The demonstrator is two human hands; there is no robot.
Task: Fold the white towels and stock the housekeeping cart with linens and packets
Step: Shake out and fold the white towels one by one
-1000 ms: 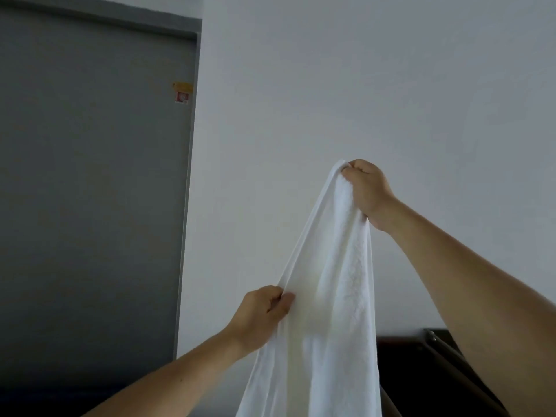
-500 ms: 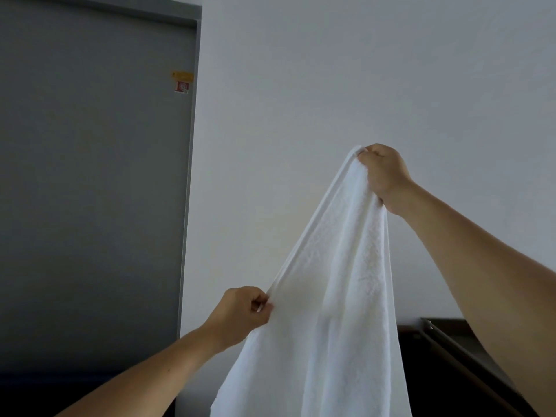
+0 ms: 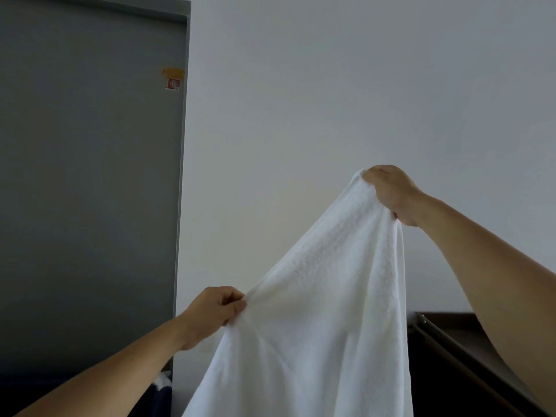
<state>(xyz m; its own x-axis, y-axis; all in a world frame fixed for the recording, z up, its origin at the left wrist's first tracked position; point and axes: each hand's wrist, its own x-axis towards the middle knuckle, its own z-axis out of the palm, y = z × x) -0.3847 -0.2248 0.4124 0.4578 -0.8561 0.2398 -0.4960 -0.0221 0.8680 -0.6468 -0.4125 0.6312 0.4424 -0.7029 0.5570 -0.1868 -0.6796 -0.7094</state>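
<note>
A white towel (image 3: 325,296) hangs in the air in front of me, spread between both hands and running out of the bottom of the view. My right hand (image 3: 391,192) grips its top corner, raised high at centre right. Lower and to the left, my left hand (image 3: 216,311) pinches the towel's upper edge between thumb and fingers. The edge slopes up from left hand to right hand. The towel's lower part is out of sight.
A grey door (image 3: 90,176) with a small sticker (image 3: 173,84) fills the left side. A plain white wall (image 3: 331,100) is straight ahead. A dark piece of furniture with a rail (image 3: 451,341) stands at lower right. Some white cloth (image 3: 164,382) shows at the door's foot.
My left hand has slid leftward along the towel's edge, spreading the towel wider. My right hand has shifted right, still gripping the corner.
</note>
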